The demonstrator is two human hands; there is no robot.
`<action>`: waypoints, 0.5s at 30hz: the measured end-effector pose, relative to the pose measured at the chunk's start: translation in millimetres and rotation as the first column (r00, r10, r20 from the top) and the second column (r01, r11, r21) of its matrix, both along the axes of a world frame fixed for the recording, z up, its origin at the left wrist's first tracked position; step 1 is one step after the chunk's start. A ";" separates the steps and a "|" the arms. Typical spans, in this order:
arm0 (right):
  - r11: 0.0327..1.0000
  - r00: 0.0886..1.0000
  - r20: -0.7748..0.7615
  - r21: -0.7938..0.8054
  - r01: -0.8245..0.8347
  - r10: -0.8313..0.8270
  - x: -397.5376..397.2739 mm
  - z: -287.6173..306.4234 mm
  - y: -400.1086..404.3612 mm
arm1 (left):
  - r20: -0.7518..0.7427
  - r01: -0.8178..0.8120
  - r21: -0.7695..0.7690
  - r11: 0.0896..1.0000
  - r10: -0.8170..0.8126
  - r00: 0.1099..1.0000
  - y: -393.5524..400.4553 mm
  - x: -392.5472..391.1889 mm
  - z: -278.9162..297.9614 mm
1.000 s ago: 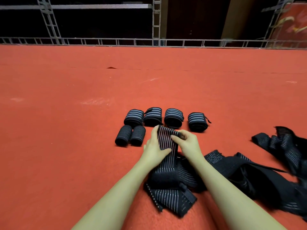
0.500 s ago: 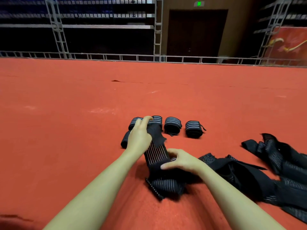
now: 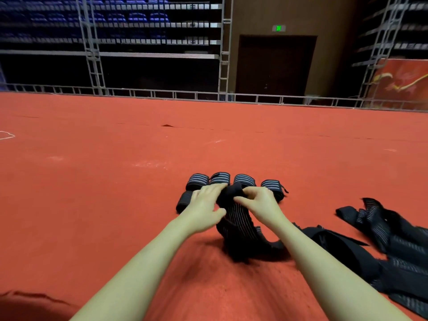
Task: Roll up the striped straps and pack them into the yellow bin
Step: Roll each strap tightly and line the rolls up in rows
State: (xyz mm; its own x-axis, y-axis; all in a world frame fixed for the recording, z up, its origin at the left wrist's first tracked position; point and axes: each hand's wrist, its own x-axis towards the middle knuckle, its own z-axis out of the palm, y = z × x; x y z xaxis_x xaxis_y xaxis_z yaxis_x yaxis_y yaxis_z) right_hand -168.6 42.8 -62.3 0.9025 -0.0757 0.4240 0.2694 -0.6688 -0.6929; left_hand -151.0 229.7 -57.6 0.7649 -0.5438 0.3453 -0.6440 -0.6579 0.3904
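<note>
Hands (image 3: pixel 234 202) pinching strap (image 3: pixel 238 218) end, rolled straps (image 3: pixel 220 179) touching beyond, open carpet (image 3: pixel 92 181) left

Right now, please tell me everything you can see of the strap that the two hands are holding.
The strap is black, stretchy-looking fabric with thin pale stripes along its length. Its far end is raised and bunched into a dark fold, where rolling begins; the left hand and right hand grip that end from either side. The rest trails toward the person and lies crumpled on the red carpet, just in front of the finished rolls.
</note>
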 end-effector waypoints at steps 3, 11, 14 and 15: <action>0.989 0.997 0.006 0.129 -0.078 0.078 -6.2 6.0 3.9 | -0.033 -0.003 -0.009 1.000 0.003 0.999 -7.4 -2.3 0.3; 0.942 0.976 -0.057 0.280 -0.185 0.209 -13.3 4.0 -2.1 | -0.073 -0.170 -0.368 0.914 0.153 0.985 -13.8 1.6 17.6; 0.957 0.978 -0.110 0.253 -0.143 0.175 -13.6 -7.4 -13.2 | -0.119 -0.288 -0.407 0.867 0.262 0.958 -6.3 5.9 26.6; 0.959 0.983 -0.100 0.252 -0.127 0.156 -13.7 -10.5 -15.2 | -0.137 -0.317 -0.413 0.854 0.286 0.948 -3.5 6.1 28.5</action>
